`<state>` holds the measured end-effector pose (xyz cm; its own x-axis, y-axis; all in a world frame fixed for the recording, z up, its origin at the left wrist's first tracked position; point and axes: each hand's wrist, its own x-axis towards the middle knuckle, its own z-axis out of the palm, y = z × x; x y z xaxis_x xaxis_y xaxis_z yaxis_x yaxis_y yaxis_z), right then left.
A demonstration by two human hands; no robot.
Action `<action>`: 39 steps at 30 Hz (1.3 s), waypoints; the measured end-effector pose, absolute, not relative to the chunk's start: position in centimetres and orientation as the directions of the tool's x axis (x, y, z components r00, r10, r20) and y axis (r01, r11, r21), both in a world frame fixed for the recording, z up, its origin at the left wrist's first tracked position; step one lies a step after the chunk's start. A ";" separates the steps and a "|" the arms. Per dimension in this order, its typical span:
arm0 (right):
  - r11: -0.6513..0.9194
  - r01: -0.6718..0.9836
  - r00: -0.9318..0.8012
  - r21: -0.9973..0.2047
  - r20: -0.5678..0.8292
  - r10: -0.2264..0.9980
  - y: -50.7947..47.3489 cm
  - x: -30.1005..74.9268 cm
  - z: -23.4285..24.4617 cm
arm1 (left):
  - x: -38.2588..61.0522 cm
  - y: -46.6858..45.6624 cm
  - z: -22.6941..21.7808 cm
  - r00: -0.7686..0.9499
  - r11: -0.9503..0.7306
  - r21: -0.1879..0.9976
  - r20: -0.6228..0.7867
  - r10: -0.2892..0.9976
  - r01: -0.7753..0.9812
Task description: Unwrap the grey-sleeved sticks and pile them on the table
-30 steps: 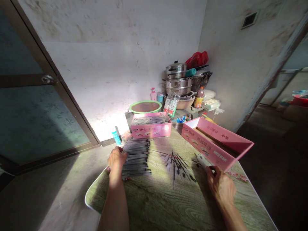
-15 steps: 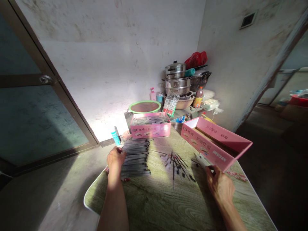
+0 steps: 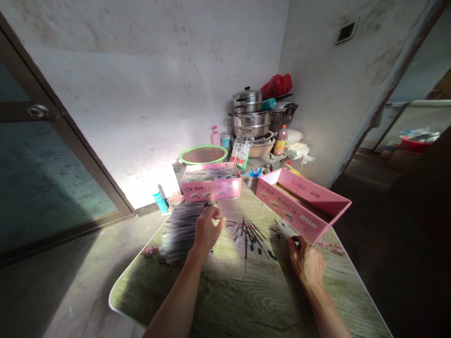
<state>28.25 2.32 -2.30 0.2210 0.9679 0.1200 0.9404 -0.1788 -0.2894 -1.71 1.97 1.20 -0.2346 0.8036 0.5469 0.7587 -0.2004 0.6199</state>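
My left hand [image 3: 208, 229] is over the right end of a row of thin dark sticks in what look like clear sleeves [image 3: 178, 232]. Its fingers are pinched together, and anything between them is too small to make out. Loose dark sticks [image 3: 252, 237] with black ends lie scattered in the middle of the table. Fingers of my right hand [image 3: 308, 260] are closed on the near end of a whitish, flat bundle [image 3: 287, 228], which looks like plastic sleeves. That hand rests low, just in front of the right pink box [image 3: 299, 211].
Behind the row, another pink box [image 3: 211, 190] holds more wrapped sticks. A green-rimmed basin [image 3: 203, 154], stacked steel pots [image 3: 248, 117] and an orange drink bottle [image 3: 281, 141] stand by the wall. The wooden table [image 3: 246, 305] has a rounded left corner.
My left hand has moved right, from the row's left end to its right end. My right hand stays by the whitish bundle. The whole view has shifted slightly.
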 end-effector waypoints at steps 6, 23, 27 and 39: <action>-0.179 0.943 0.216 -0.279 0.108 0.970 2.0 27.8 -1.6 | 4.4 1.8 -1.3 0.164 -0.369 0.518 0.399 0.902 0.772; -0.155 0.931 0.193 -0.329 0.085 0.978 2.2 28.1 -2.2 | -10.4 2.0 -0.2 -0.488 0.123 0.600 0.496 0.718 0.790; -0.148 0.931 0.186 -0.334 0.085 0.979 2.2 28.1 -2.1 | -14.3 0.8 -1.1 -0.671 0.399 0.569 0.419 0.611 0.719; -0.143 0.929 0.185 -0.340 0.092 0.979 2.2 28.1 -2.1 | -15.1 0.8 -2.0 -0.698 0.510 0.494 0.353 0.623 0.704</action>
